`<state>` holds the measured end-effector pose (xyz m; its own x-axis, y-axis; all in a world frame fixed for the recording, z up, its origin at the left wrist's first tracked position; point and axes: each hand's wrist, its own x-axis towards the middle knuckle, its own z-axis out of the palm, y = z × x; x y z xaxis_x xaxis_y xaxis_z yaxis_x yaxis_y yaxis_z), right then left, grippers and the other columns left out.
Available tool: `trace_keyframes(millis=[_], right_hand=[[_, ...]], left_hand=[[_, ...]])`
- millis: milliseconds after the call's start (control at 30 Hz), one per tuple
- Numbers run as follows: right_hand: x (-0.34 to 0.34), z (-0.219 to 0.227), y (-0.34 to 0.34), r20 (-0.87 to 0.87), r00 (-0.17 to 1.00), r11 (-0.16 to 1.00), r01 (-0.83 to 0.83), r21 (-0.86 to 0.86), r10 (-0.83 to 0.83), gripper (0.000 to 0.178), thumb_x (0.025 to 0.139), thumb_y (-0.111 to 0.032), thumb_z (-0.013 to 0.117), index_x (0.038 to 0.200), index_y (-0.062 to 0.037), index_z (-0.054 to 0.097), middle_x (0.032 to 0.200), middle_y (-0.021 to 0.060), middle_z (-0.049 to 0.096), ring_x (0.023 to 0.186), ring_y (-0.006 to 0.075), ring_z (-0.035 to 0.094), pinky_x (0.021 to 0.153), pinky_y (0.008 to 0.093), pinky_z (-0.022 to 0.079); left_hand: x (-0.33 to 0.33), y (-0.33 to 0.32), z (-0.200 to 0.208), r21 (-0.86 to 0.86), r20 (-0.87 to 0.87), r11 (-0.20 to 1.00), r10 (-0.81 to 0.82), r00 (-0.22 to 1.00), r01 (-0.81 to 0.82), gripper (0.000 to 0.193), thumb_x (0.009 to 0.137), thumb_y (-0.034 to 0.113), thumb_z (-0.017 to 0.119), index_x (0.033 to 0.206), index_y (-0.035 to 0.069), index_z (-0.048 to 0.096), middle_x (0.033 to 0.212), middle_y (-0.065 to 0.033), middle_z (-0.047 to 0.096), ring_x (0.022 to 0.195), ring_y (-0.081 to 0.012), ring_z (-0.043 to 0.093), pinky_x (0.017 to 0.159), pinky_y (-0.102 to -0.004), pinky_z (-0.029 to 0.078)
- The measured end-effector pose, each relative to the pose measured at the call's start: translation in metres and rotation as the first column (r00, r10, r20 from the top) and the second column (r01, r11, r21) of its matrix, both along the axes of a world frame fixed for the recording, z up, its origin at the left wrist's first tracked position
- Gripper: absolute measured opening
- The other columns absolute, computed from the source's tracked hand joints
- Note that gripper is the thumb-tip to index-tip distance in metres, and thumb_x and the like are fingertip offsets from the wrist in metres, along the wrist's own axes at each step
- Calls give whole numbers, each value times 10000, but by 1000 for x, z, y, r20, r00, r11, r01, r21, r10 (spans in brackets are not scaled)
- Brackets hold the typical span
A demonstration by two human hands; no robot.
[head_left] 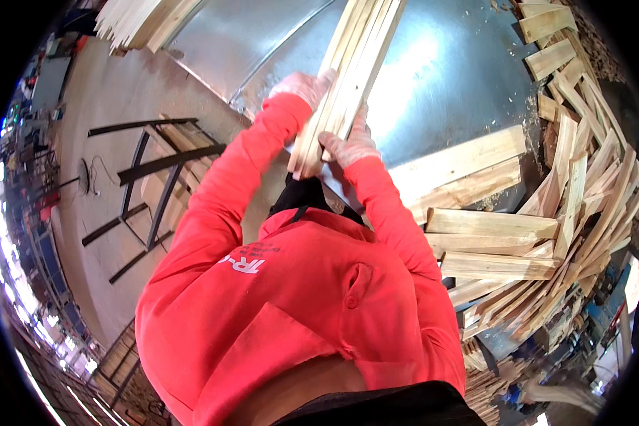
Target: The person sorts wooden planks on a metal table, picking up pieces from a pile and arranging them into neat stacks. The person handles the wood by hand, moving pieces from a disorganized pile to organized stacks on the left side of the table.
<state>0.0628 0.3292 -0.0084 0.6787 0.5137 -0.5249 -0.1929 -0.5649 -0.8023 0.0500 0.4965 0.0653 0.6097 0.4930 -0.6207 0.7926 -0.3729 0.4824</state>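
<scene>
A bundle of long, pale wooden boards (351, 67) lies lengthwise between my two hands, its near end close to my body and its far end running out past the top of the view. My left hand (303, 88) grips the bundle's left side, thumb laid along the edge. On the right side, closer to the near end, my right hand (353, 144) holds the same boards with its thumb over the top. Both hands look to be in thin, pale gloves. Beneath the boards spreads a shiny metal tabletop (433, 85).
Two flat boards (468, 160) rest on the metal at the right. Beyond them is a large heap of loose wooden slats (582, 192). A stack of boards (138, 25) stands at the far left. On the floor at left is a dark metal frame (156, 192) with wood in it.
</scene>
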Motion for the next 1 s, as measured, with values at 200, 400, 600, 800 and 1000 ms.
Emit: trace_keyframes(millis=[200, 400, 600, 800, 1000], right_hand=[[-5, 44, 89, -89, 969, 955, -241, -171, 229, 1095, 700, -405, 771, 1493, -51, 105, 1368, 205, 471, 1209, 341, 530, 991, 392, 449], [8, 37, 171, 162, 793, 779, -499, -380, 587, 882, 792, -525, 630, 1428, -12, 295, 1294, 209, 542, 1257, 362, 465, 1066, 397, 364], [18, 60, 76, 639, 731, 955, -57, -291, 238, 656, 809, -383, 624, 1282, 35, 447, 1239, 251, 548, 1187, 394, 490, 1044, 442, 371], [30, 46, -167, 857, 417, 192, 907, -373, -303, 890, 822, -502, 645, 1439, 38, 299, 1424, 264, 411, 1326, 388, 393, 1116, 404, 304], [56, 15, -283, 472, 682, 89, 615, -783, -558, 969, 781, -471, 695, 1442, 60, 226, 1344, 273, 477, 1243, 360, 492, 1025, 392, 408]], left_hand=[[4, 27, -25, 376, 5, 920, -124, 992, 113, 1131, 686, 590, 704, 1494, 58, 118, 1483, -211, 282, 1280, -379, 440, 988, -518, 406], [25, 145, 5, 350, -209, 892, -224, 952, 287, 991, 705, 473, 700, 1485, 108, 209, 1304, -196, 509, 1178, -350, 540, 939, -510, 459], [-20, 250, -14, 481, 96, 858, -255, 962, 180, 928, 665, 373, 800, 1416, 51, 359, 1292, -202, 553, 1189, -337, 547, 995, -414, 456], [-88, 468, -113, 620, -255, 728, -166, 953, 293, 1060, 718, 562, 705, 1513, 72, 205, 1501, -227, 322, 1380, -342, 338, 1118, -424, 301], [19, 216, -34, 783, -287, 452, -347, 893, 427, 953, 752, 632, 633, 1477, 114, 297, 1367, -232, 482, 1230, -361, 496, 1013, -454, 407]])
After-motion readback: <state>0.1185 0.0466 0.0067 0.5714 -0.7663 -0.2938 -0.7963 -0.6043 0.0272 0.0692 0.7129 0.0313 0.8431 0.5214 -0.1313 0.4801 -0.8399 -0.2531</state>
